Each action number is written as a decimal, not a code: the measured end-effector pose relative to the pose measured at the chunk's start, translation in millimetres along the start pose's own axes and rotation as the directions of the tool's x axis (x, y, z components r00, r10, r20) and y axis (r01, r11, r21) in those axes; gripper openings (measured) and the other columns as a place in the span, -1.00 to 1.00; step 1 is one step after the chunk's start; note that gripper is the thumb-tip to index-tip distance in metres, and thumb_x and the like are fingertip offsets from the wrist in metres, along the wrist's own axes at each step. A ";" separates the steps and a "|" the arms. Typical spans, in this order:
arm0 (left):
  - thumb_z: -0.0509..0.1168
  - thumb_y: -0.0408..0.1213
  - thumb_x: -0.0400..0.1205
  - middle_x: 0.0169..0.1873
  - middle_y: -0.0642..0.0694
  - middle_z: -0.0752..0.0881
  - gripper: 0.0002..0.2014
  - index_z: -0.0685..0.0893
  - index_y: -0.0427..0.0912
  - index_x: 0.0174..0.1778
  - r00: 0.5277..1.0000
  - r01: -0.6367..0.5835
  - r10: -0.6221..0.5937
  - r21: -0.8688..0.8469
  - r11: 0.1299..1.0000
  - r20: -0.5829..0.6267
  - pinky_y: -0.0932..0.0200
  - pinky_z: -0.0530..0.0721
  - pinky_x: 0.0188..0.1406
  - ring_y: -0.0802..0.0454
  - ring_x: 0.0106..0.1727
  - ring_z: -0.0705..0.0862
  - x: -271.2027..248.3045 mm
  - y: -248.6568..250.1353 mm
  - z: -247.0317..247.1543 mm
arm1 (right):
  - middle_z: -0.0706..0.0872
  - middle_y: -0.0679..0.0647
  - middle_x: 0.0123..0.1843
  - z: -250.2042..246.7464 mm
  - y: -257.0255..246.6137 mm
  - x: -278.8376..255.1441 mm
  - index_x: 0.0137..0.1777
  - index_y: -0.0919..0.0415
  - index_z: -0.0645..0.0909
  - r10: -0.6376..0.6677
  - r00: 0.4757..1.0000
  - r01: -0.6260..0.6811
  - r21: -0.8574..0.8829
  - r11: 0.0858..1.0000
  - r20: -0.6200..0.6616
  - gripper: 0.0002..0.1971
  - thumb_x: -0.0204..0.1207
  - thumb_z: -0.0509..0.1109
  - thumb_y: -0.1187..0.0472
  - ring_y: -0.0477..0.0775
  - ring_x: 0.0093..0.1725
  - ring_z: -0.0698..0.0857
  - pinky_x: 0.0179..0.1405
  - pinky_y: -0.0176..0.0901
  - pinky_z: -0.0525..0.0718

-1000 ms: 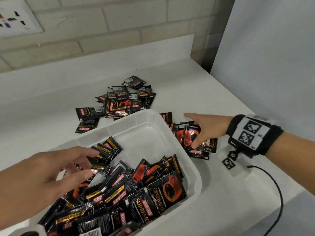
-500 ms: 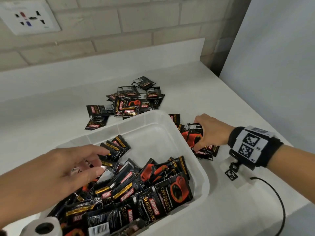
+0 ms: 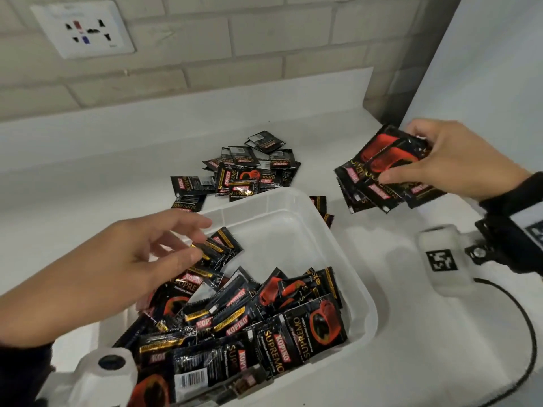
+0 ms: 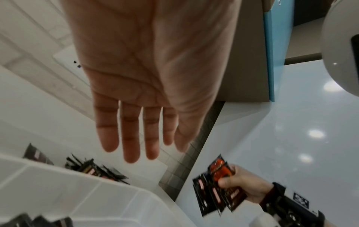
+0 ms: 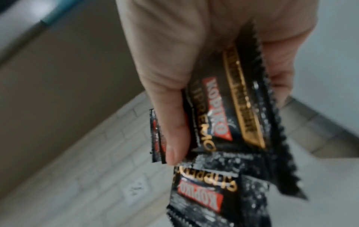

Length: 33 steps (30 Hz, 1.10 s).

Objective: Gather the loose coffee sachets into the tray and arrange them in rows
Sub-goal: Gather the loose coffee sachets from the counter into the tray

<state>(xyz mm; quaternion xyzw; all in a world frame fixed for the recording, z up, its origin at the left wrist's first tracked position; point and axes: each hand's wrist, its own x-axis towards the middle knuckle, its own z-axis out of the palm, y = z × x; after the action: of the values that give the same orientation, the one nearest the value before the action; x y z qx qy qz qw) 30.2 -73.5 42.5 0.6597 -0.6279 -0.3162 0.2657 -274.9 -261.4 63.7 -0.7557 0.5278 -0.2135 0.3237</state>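
Fingers [image 3: 423,135] of the right hand [image 3: 458,163] now clamp a bunch [image 3: 379,171] of sachets, lifted off the surface [image 3: 411,333] (it was down a moment ago). Tray [image 3: 293,201] waits below-left; left fingers [image 3: 188,224] stay apart, empty, above it.

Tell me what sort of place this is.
Probably a kitchen or pantry counter: a white worktop with a low upstand, a painted brick wall carrying a multi-pin wall socket, and heaps of coffee sachets.

Pale brick wall [image 3: 205,54], white wall socket [image 3: 83,29], white countertop [image 3: 88,177]
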 end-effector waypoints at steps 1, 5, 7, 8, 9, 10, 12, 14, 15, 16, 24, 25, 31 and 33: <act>0.25 0.57 0.06 0.00 0.37 0.70 -0.41 0.55 0.59 0.02 1.000 -0.005 0.005 -0.045 0.999 0.000 0.12 0.74 -0.14 0.26 -0.06 0.72 3.2 1.9 2.8 | 0.77 0.10 -0.23 0.4 -11.8 -5.6 -0.11 0.16 0.60 -0.046 0.999 0.045 0.055 0.997 0.017 -0.68 0.18 0.64 0.23 0.11 -0.33 0.77 -0.34 -0.02 0.77; 0.44 0.35 0.05 0.05 0.27 0.68 -0.36 0.59 0.44 0.09 0.998 0.018 -0.001 -0.235 0.972 0.070 0.17 0.73 0.00 0.20 -0.01 0.71 13.5 15.8 22.6 | 0.78 -0.03 -0.16 35.9 -53.2 -30.1 -0.04 0.11 0.62 -0.218 0.942 0.174 0.185 0.967 0.255 -0.59 0.11 0.65 0.20 -0.20 -0.28 0.74 -0.28 -0.41 0.68; 0.46 0.23 0.19 0.05 0.24 0.71 -0.41 0.58 0.29 0.16 0.990 0.036 -0.002 -0.237 0.971 0.142 0.12 0.68 0.11 0.20 0.03 0.72 15.3 21.9 32.8 | 0.75 -0.05 -0.11 61.3 -63.5 -37.5 -0.03 0.11 0.59 -0.257 0.890 0.176 0.237 0.955 0.375 -0.59 0.13 0.65 0.22 -0.16 -0.22 0.76 -0.23 -0.34 0.73; 0.49 0.16 0.29 0.05 0.20 0.74 -0.47 0.59 0.21 0.18 0.985 0.036 0.007 -0.243 0.969 0.173 0.07 0.64 0.18 0.19 0.04 0.73 14.4 23.0 35.1 | 0.74 -0.03 -0.08 72.9 -65.9 -39.9 -0.02 0.14 0.57 -0.266 0.869 0.171 0.251 0.953 0.418 -0.60 0.17 0.64 0.24 -0.11 -0.21 0.77 -0.21 -0.24 0.77; 0.51 0.09 0.35 0.04 0.15 0.77 -0.54 0.62 0.16 0.16 0.981 0.045 0.006 -0.253 0.966 0.194 0.03 0.61 0.21 0.16 0.03 0.75 12.1 22.8 34.8 | 0.74 0.00 -0.07 82.7 -66.3 -41.4 -0.03 0.16 0.56 -0.277 0.852 0.169 0.267 0.949 0.445 -0.62 0.20 0.62 0.25 -0.06 -0.21 0.77 -0.20 -0.16 0.78; 0.51 0.05 0.36 0.01 0.13 0.79 -0.61 0.65 0.15 0.09 0.979 0.059 -0.007 -0.255 0.965 0.202 0.00 0.62 0.19 0.14 0.00 0.77 8.8 19.8 32.6 | 0.74 0.03 -0.06 89.6 -66.3 -42.6 -0.05 0.16 0.55 -0.291 0.837 0.169 0.288 0.943 0.464 -0.65 0.24 0.61 0.26 -0.04 -0.19 0.77 -0.18 -0.15 0.78; 0.48 0.12 0.35 -0.08 0.13 0.81 -0.71 0.68 0.23 -0.04 0.983 0.070 -0.030 -0.224 0.972 0.179 0.00 0.67 0.06 0.12 -0.08 0.79 -1.0 8.1 25.2 | 0.74 0.00 -0.06 98.6 -64.1 -44.3 -0.07 0.03 0.54 -0.318 0.802 0.161 0.330 0.930 0.505 -0.72 0.33 0.56 0.26 -0.10 -0.15 0.75 -0.14 -0.31 0.72; 0.39 0.35 0.25 -0.17 0.21 0.81 -0.63 0.67 0.34 -0.08 0.995 0.024 -0.008 -0.164 0.986 0.098 0.14 0.69 -0.08 0.22 -0.16 0.78 -15.8 -4.1 15.2 | 0.71 -0.08 -0.08 104.9 -64.1 -48.8 -0.03 -0.05 0.53 -0.329 0.749 0.168 0.316 0.934 0.574 -0.77 0.42 0.49 0.21 -0.15 -0.17 0.73 -0.18 -0.34 0.69; 0.29 0.48 0.20 -0.24 0.27 0.79 -0.57 0.66 0.43 -0.09 0.999 -0.005 0.008 -0.063 0.998 0.050 0.26 0.68 -0.17 0.30 -0.23 0.76 -24.1 -9.2 9.1 | 0.68 -0.07 -0.10 108.8 -64.1 -51.9 0.00 -0.01 0.54 -0.337 0.726 0.205 0.279 0.938 0.600 -0.81 0.45 0.46 0.18 -0.12 -0.19 0.70 -0.21 -0.29 0.68; 0.17 0.57 0.21 -0.31 0.34 0.77 -0.55 0.63 0.52 -0.09 0.999 -0.038 0.036 0.069 0.997 0.026 0.36 0.66 -0.28 0.36 -0.32 0.74 -32.3 -11.5 2.8 | 0.64 -0.06 -0.11 113.0 -65.0 -56.0 0.04 0.05 0.56 -0.350 0.708 0.265 0.230 0.937 0.613 -0.82 0.47 0.44 0.15 -0.09 -0.20 0.66 -0.22 -0.28 0.64; 0.25 -0.27 0.41 0.10 0.73 0.37 -0.47 0.45 0.38 0.24 0.956 -0.283 0.230 0.375 0.883 0.182 0.70 0.49 0.00 0.83 0.06 0.38 -46.1 -54.2 14.1 | 0.56 -0.06 -0.08 146.0 -76.8 -72.4 0.22 0.13 0.42 -0.414 0.566 0.563 0.033 0.826 0.713 -0.67 0.53 0.36 0.06 -0.12 -0.29 0.44 -0.30 -0.30 0.43; 0.33 -0.30 0.45 0.13 0.72 0.38 -0.34 0.34 0.49 0.32 0.964 -0.252 0.194 0.396 0.883 0.183 0.58 0.62 -0.10 0.79 0.06 0.42 -47.4 -56.1 13.5 | 0.60 -0.02 -0.09 147.5 -79.3 -70.0 0.20 0.13 0.41 -0.407 0.574 0.571 0.008 0.821 0.710 -0.65 0.51 0.38 0.04 -0.06 -0.28 0.49 -0.30 -0.20 0.48; 0.28 -0.44 0.56 -0.15 0.75 0.49 -0.27 0.36 0.75 0.06 0.995 -0.026 -0.018 0.431 0.902 0.097 0.51 0.56 -0.31 0.49 -0.23 0.62 -47.7 -61.6 4.1 | 0.71 0.02 0.06 129.9 -95.2 -62.2 0.29 0.03 0.43 -0.405 0.597 0.542 0.025 0.840 0.692 -0.53 0.42 0.47 0.01 -0.08 -0.20 0.55 -0.20 -0.13 0.62; 0.20 -0.35 0.60 -0.18 0.66 0.52 -0.46 0.34 0.56 0.07 0.975 0.024 -0.114 0.419 0.908 0.191 0.46 0.52 -0.36 0.39 -0.30 0.61 -46.8 -60.7 2.6 | 0.72 0.03 0.06 128.5 -92.6 -66.3 0.26 0.03 0.44 -0.395 0.565 0.563 0.011 0.826 0.724 -0.54 0.41 0.47 0.00 -0.08 -0.24 0.55 -0.23 -0.16 0.61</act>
<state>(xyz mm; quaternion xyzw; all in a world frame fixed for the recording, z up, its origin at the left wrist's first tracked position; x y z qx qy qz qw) 67.8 -22.6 -0.7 0.6854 -0.6814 -0.2535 0.0403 -151.7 -143.8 41.2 -0.9239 0.1585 0.0688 0.3413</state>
